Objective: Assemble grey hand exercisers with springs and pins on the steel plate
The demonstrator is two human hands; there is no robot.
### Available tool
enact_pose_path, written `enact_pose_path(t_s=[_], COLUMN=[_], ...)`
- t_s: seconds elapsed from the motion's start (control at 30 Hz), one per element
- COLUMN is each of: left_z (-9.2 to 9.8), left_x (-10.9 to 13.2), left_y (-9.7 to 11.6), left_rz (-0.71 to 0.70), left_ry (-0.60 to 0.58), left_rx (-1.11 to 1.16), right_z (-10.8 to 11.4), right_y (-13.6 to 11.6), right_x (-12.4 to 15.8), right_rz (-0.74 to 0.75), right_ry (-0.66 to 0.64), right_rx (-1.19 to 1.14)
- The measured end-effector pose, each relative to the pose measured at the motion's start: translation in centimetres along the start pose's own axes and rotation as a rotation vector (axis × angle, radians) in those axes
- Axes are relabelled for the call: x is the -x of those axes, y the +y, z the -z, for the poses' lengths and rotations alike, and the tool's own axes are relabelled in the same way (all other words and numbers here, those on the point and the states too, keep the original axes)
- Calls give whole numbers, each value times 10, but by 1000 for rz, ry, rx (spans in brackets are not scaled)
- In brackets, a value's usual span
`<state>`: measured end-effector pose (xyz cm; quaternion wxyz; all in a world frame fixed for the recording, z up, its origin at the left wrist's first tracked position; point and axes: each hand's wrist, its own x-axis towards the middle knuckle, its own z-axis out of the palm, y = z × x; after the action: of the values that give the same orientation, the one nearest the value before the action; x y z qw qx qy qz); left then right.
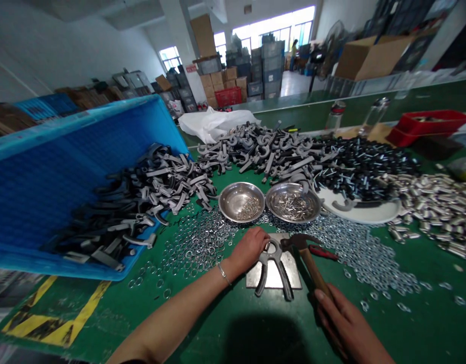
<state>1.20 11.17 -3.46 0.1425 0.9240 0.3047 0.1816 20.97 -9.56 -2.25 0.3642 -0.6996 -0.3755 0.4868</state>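
There were two hands (pixel 249 248), two steel bowls (pixel 241 202), one hammer (pixel 307 258), one blue bin (pixel 66 192), one white plate (pixel 364 212), one red tray (pixel 430 124) and two glass bottles (pixel 375 114) in view.

A factory workshop: green workbench (pixel 418 323), heaped metal parts (pixel 263 151), stacked plastic crates (pixel 273 65).

1. Daylight from the far windows (pixel 274 30) glares white.
2. A soft, dark shadow (pixel 265 341) falls across the lower green workbench (pixel 426 313).
3. The steel bowls (pixel 241 202) show bright highlights.
4. Wide-angle distortion bends the frame's edges; nothing looks noticeably blurred.
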Motion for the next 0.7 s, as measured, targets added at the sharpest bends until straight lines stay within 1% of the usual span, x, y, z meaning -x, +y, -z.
enact_pose_path(t_s=[0.1, 0.17, 0.23, 0.33, 0.4, 0.47, 0.53, 0.6, 0.67, 0.7], left_z=[12, 25, 38, 50, 52, 51, 49, 49, 50, 51], left_x=[6, 14, 25, 39, 43, 43, 40, 37, 36, 37], left_y=[4, 7, 11, 17, 20, 21, 21, 22, 22, 22], left_rz=[132, 170, 158, 88, 42, 23, 20, 17, 17, 25], left_ry=[91, 124, 67, -81, -148, -195, -214, -214, -219, -226], left_rx=[164, 171, 113, -17, -109, -183, -228, -244, -245, -245], right_z=[25, 39, 48, 49, 44, 40, 38, 37, 37, 38], right_y=[-24, -47, -70, -94, -97, -94, -92, -92, -92, -92], right_x=[-7, -9, -10, -15, -25, -37, -46, -51, -51, -49], right_rz=[147, 229, 303, 380, 398, 391, 374, 363, 361, 365], right_ry=[-41, -75, -82, -31, -42, -120, -204, -199, -140, -130], right_rx=[296, 423, 488, 581, 673, 736, 731, 708, 755, 788])
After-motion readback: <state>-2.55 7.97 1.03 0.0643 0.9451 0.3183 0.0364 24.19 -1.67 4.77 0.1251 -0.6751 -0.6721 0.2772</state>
